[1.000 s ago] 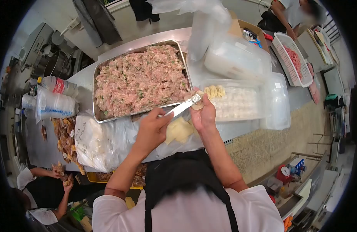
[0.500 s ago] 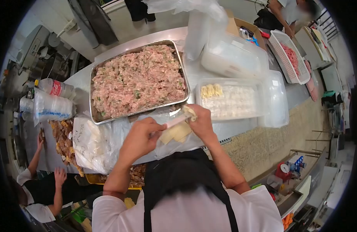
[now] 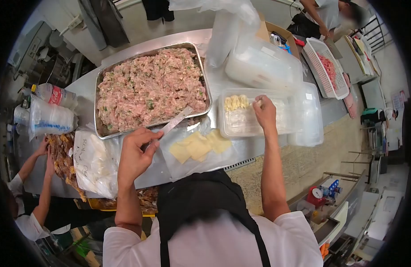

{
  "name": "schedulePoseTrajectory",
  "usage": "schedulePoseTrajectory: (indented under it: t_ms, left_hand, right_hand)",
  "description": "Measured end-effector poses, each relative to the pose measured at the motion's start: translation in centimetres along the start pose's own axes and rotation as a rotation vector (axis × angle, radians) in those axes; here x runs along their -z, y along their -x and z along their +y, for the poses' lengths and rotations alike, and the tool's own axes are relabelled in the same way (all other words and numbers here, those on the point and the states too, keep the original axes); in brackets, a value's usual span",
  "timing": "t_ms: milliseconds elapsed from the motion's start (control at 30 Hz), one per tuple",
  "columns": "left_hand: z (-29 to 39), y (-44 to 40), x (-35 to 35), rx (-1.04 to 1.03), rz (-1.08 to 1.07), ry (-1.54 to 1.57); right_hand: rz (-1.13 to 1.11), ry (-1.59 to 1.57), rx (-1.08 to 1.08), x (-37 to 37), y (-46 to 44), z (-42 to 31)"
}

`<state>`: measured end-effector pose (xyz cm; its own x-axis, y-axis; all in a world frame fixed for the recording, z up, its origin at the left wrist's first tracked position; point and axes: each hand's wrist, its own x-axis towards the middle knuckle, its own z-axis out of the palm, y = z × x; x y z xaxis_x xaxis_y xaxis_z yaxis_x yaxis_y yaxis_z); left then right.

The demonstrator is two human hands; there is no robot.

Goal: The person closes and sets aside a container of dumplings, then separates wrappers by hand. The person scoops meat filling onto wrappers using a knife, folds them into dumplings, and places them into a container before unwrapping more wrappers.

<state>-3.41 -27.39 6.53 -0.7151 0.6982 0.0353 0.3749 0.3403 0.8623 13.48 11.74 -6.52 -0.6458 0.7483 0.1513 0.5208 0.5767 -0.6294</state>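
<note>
The left hand [image 3: 138, 152] grips a spatula [image 3: 175, 122], its blade reaching over the near right edge of the tray [image 3: 98, 116] full of meat [image 3: 150, 86]. The right hand [image 3: 265, 113] is over the tub [image 3: 241, 132], fingertips drawn together just right of a short row of dumplings [image 3: 236, 102]; whether they pinch one I cannot tell. Yellow wrappers [image 3: 199, 146] lie overlapping on plastic [image 3: 170, 165] between tray, tub and apron [image 3: 201, 196]. At left, a co-worker's hands touch brown pieces [image 3: 61, 155] on the table [image 3: 38, 178].

right hand [image 3: 264, 111]: contents hidden | plastic bag [image 3: 224, 38]: cut by top edge | apron [image 3: 203, 189]: partly blurred
</note>
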Motion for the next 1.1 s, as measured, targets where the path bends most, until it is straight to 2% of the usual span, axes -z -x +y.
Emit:
schedulePoseTrajectory:
  t_ms: [67,167,200,267,400,467,500,567,633,700,767,800,867,900,967,1033,1100]
  left_hand:
    - [0.1,0.2,0.1,0.015,0.001,0.006]
    - [-0.2,0.6,0.6,0.097,-0.029,0.002]
    - [-0.4,0.8,0.6,0.098,-0.026,0.002]
    - [-1.1,1.0,0.4,0.037,0.050,0.017]
    - [-1.5,1.6,0.8,0.114,0.014,0.014]
    - [-1.4,1.6,0.9,0.095,0.068,-0.021]
    - [-1.6,1.8,1.1,0.120,0.080,-0.027]
    - [-2.0,1.9,1.4,0.174,0.104,-0.035]
    - [-2.5,2.0,1.4,0.185,0.123,-0.056]
    - [-3.0,2.2,1.2,0.189,0.130,-0.060]
    - [-3.0,2.2,1.1,0.212,0.126,-0.059]
    - [-3.0,2.3,1.1,0.230,0.121,-0.057]
    - [-3.0,2.6,1.3,0.247,0.126,-0.063]
    - [-3.1,2.7,1.5,0.259,0.125,-0.064]
    - [-3.2,2.8,1.9,0.242,0.132,-0.088]
    - [-3.9,2.4,2.4,0.219,0.142,-0.111]
    - [-5.3,1.5,2.6,-0.007,0.164,-0.272]
  right_hand:
    - [0.171,-0.118,-0.019,-0.9,-0.2,-1.1]
    - [0.216,-0.157,-0.078,-1.6,-0.7,-1.5]
    - [0.214,-0.158,-0.076,-2.0,-0.9,-1.0]
    - [0.063,-0.103,-0.208,-2.4,-1.2,0.1]
    - [-0.008,0.079,-0.244,-1.8,-1.2,-0.6]
    - [0.299,0.131,0.044,-2.0,-0.3,-0.9]
    - [0.273,0.123,0.052,-1.5,0.5,-2.8]
    - [0.186,-0.120,0.118,-0.2,2.9,-8.4]
    - [-0.191,-0.389,0.183,-2.0,6.5,-10.7]
    - [-0.522,-0.408,0.370,-5.3,10.1,-12.4]
    - [-0.546,-0.285,0.597,-9.9,13.1,-12.5]
    - [-0.551,-0.290,0.599,-11.0,13.8,-13.0]
    - [-0.403,-0.217,0.509,-12.6,14.5,-13.9]
    - [-0.405,-0.222,0.512,-13.9,14.5,-13.1]
    - [-0.468,-0.039,0.507,-16.6,14.0,-11.2]
    - [-0.479,-0.095,0.522,-15.3,13.0,-11.9]
    - [-0.497,-0.148,0.531,-13.3,12.4,-12.9]
